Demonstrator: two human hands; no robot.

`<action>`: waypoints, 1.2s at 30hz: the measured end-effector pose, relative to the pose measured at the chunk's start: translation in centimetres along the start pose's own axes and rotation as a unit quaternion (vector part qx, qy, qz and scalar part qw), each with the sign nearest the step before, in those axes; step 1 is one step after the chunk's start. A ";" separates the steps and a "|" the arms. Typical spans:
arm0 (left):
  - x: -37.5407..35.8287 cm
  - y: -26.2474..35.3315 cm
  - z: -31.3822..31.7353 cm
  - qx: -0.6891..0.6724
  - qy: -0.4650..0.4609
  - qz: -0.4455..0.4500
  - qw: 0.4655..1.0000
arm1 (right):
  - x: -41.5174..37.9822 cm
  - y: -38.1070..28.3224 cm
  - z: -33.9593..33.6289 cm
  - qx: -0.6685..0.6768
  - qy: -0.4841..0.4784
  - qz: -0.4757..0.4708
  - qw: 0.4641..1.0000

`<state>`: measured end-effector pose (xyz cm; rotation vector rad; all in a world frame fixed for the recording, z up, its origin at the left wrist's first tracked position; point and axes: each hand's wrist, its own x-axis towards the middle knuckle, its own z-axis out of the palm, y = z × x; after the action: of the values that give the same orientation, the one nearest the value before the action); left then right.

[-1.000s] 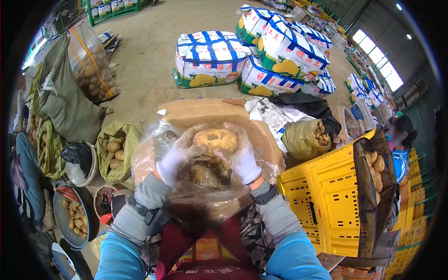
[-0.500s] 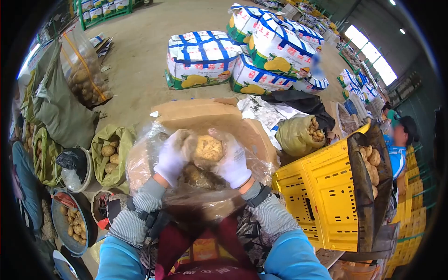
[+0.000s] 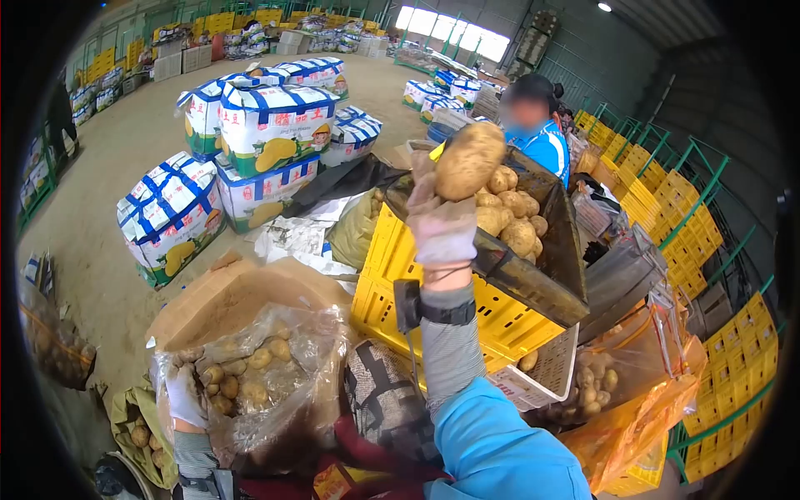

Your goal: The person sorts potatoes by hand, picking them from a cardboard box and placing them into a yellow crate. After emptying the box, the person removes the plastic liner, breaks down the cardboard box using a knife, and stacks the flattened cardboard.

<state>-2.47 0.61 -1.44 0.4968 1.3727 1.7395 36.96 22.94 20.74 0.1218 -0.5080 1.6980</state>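
My right hand, in a soiled white glove, is raised over the yellow crate and closed on a large potato. More potatoes fill the crate's dark-lined top, just beyond that hand. Low at the left, my gloved left hand rests at the side of a cardboard box lined with clear plastic. Several smaller potatoes lie inside the lining, right of my left hand. Its fingers are blurred against the plastic, and I cannot tell whether they grip it.
A person in a blue top is behind the crate. White printed bags are stacked on the floor at the back left. A white basket and an orange mesh bag stand to the right. An open green sack sits lower left.
The view has swung right. My hands have parted: the right has moved from above the box to over the crate with a potato, while the left is down at the box's side.
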 end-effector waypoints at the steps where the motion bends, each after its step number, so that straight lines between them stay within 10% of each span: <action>1: -0.6 0.5 0.4 0.002 0.007 -0.001 1.000 | 1.0 -1.7 -0.3 0.067 -0.004 0.018 0.998; 4: -0.9 1.3 1.2 -0.037 0.013 -0.036 0.999 | 1.6 -1.2 -0.6 0.080 -0.008 0.053 0.995; 9: -1.0 0.4 -0.6 -0.138 -0.053 -0.057 0.987 | -1.9 12.6 -3.9 -0.342 -0.059 0.284 0.894; 11: -1.4 -0.1 -2.0 -0.035 -0.049 0.011 0.998 | -5.0 19.2 -6.6 -0.542 -0.102 0.450 0.702; 15: -3.2 5.9 0.8 -0.177 0.085 -0.099 0.976 | -11.2 30.1 -18.3 -0.654 -0.480 0.515 0.277; 17: -2.4 2.9 -1.9 -0.109 0.032 -0.041 0.993 | -14.6 35.2 -25.4 -0.668 -0.465 0.561 0.152; 23: -3.4 5.7 -2.8 -0.179 0.064 -0.097 0.977 | -13.0 40.5 -32.8 -0.903 -0.266 0.318 0.114; 24: -3.4 5.3 -3.3 -0.207 0.073 -0.101 0.970 | -10.8 42.2 -36.9 -0.856 -0.240 0.440 0.128; 27: -2.9 3.5 -3.9 -0.044 0.078 -0.022 0.996 | -7.1 42.8 -38.7 -0.865 -0.211 0.410 0.197; 31: -2.2 5.2 -2.8 -0.208 0.138 -0.143 0.958 | -3.1 44.9 -45.6 -0.837 -0.143 0.467 0.248; 36: -1.6 5.1 -2.6 -0.218 0.155 -0.162 0.950 | -3.3 43.6 -42.5 -0.828 -0.172 0.488 0.217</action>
<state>-5.32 -2.43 2.77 -0.2441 1.1439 1.8169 4.33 32.13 -30.00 -1.8048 -2.9260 1.0116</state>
